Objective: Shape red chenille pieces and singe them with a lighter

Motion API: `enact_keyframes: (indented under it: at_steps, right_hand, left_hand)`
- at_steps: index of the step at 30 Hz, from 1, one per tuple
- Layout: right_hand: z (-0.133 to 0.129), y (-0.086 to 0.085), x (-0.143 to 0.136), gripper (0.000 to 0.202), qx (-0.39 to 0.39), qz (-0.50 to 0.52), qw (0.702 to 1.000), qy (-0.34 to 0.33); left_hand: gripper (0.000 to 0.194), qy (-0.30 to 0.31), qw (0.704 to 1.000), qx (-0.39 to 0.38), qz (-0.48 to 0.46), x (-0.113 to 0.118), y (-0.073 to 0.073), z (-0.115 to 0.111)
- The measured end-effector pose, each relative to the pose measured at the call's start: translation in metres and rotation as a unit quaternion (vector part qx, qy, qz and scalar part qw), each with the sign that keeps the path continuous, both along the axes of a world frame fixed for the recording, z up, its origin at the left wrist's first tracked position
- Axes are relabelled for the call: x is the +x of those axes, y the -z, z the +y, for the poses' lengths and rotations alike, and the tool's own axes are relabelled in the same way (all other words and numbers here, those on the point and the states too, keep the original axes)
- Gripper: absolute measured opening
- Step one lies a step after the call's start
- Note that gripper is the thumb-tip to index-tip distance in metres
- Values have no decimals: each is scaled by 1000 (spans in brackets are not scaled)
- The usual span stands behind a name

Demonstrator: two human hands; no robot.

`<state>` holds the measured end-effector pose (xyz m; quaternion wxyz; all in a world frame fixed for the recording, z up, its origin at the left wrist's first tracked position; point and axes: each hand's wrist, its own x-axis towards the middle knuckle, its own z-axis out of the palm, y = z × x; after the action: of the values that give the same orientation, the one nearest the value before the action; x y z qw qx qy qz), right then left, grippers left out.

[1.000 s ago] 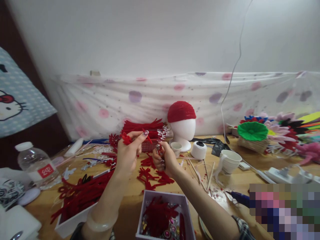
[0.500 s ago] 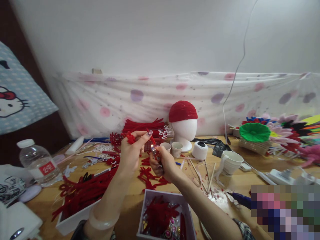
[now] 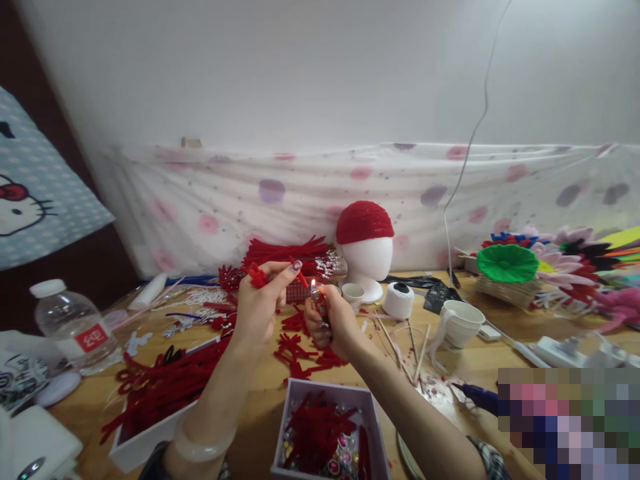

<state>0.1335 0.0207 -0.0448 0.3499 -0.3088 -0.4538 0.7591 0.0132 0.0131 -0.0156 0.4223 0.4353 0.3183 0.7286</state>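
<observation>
The lighter [image 3: 315,297] is mostly hidden, clenched in the right grip [image 3: 333,317]; the left grip [image 3: 261,299] pinches a part-hidden red strip [image 3: 304,279], tip near the flame [image 3: 313,284].

Craft workshop, mannequin head [image 3: 368,258], thread spool [image 3: 398,304]

No words can be read for certain. The bottle [image 3: 60,313] bears white characters on its red label [image 3: 91,336], too small to make out; left of the bottle, a bag [image 3: 19,379] carries illegible black print.
</observation>
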Motion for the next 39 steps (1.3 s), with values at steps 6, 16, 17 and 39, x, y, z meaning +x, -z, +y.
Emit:
enact_keyframes:
  at_steps: [6, 16, 17, 39]
  right_hand:
    - [-1, -8, 6, 51, 5, 14, 1000, 24]
    - [1, -13, 11, 46, 5, -18, 999, 40]
    - [-1, -12, 8, 46, 6, -19, 999, 36]
    - [15, -22, 38, 59, 31, 80, 988, 130]
  left_hand:
    - [25, 18, 999, -8, -25, 1, -5, -4]
    - [26, 52, 997, -21, -48, 2, -5, -4]
    - [26, 53, 997, -19, -48, 2, -4, -3]
    - [28, 83, 992, -68, 59, -8, -8, -6]
